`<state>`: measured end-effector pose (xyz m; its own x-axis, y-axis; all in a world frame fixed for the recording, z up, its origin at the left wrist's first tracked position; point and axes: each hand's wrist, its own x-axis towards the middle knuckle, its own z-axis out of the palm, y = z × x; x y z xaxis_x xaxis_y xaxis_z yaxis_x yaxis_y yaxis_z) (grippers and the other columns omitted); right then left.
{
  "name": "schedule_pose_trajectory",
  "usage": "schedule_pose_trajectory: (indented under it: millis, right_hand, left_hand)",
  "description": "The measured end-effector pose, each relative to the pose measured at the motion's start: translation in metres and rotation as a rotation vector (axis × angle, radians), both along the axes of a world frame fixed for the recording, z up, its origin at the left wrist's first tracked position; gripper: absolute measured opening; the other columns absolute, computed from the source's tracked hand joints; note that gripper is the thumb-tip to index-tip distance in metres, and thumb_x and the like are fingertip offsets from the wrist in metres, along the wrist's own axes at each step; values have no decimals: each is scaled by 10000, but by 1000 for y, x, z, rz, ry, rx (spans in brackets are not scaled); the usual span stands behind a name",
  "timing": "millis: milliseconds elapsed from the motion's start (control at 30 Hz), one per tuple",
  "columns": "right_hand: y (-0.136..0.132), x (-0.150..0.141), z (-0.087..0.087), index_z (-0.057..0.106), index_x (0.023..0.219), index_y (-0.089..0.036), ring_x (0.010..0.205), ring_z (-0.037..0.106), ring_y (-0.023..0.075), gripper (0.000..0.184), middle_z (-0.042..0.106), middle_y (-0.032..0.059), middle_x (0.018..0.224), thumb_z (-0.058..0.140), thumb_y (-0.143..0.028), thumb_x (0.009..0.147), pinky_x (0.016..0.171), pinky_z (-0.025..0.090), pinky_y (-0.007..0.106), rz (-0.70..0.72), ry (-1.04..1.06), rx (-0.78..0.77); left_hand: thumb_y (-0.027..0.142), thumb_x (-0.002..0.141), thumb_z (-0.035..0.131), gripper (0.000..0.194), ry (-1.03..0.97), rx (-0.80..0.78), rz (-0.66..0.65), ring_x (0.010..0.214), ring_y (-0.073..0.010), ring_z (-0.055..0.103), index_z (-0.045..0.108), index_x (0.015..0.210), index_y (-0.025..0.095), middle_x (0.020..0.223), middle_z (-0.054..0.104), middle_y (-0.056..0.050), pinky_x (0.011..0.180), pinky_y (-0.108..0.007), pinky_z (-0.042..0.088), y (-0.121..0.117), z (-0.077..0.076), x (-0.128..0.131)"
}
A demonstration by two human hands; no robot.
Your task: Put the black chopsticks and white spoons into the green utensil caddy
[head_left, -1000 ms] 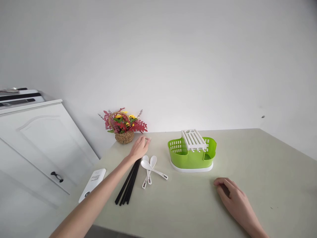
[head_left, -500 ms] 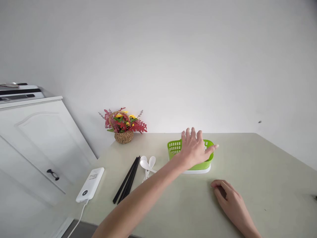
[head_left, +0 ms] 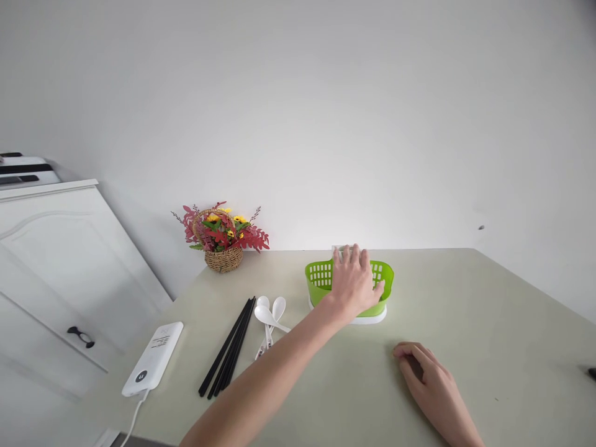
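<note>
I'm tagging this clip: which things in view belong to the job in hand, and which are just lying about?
Seemingly in the job:
green basket and white rack, at the left hand
white spoons
black chopsticks

Apparently lying about:
flower basket
white device
its cable

We see a bright green caddy [head_left: 317, 294] patterned with rows of pale rectangular openings, over a white base [head_left: 371, 320]. The chopsticks [head_left: 228, 352] look plain black to us, and the spoons [head_left: 264, 315] white, with small dark marks on the handles. We find the power bank [head_left: 161, 349] white with a dark round spot and dark lettering, its cable [head_left: 135, 415] white too. In the bouquet [head_left: 218, 236] we pick out deep red leaves, yellow flowers and bits of green, above a brown woven wicker basket [head_left: 224, 260]. To us the counter [head_left: 344, 397] is pale grey-green, the wall [head_left: 298, 124] light grey, the cabinet [head_left: 60, 261] white.
</note>
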<state>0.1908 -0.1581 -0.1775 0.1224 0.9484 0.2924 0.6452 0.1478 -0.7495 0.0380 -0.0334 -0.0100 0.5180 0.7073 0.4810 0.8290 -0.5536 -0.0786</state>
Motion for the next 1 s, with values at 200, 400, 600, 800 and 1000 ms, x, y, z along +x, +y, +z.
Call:
schedule_pose_trajectory:
  millis: [200, 400, 600, 800, 1000]
  right_hand:
    - [-1, 0, 0, 638, 944, -284, 922, 665, 212, 248, 709, 49, 1086, 442, -436, 937, 785, 523, 309, -16, -7, -26]
    - [-1, 0, 1, 650, 936, -292, 878, 666, 192, 278, 710, 30, 1105, 455, -489, 922, 741, 526, 288, -46, -27, -58]
    - [-1, 2, -2, 648, 948, -306, 894, 667, 193, 283, 709, 21, 1110, 450, -506, 916, 759, 529, 288, -59, -43, -84]
    - [-1, 2, -3, 646, 945, -317, 868, 665, 202, 294, 712, 20, 1118, 446, -529, 905, 727, 529, 294, -58, -36, -107]
    - [1, 2, -6, 644, 939, -319, 853, 662, 207, 287, 715, 19, 1104, 446, -522, 900, 726, 528, 308, -55, -31, -96]
  left_hand:
    - [437, 923, 540, 662, 1, 9, -15, 1426, -393, 434, 477, 1439, 26, 1539, 468, -258, 1230, -585, 259, 10, 2, -16]
    - [449, 899, 567, 654, 1, 24, -30, 1431, -351, 438, 484, 1440, 90, 1536, 498, -197, 1220, -550, 299, 23, 2, -37]
    - [340, 981, 452, 504, 12, 50, -47, 1419, -279, 466, 499, 1429, 113, 1524, 530, -153, 1230, -497, 297, 46, 7, -71]
    - [261, 949, 485, 503, 38, 42, 0, 1400, -257, 487, 496, 1429, 111, 1505, 552, -145, 1216, -458, 328, 68, 15, -116]
    - [276, 962, 490, 486, 58, 66, 67, 1384, -248, 503, 524, 1428, 143, 1501, 565, -110, 1200, -433, 354, 77, 19, -152]
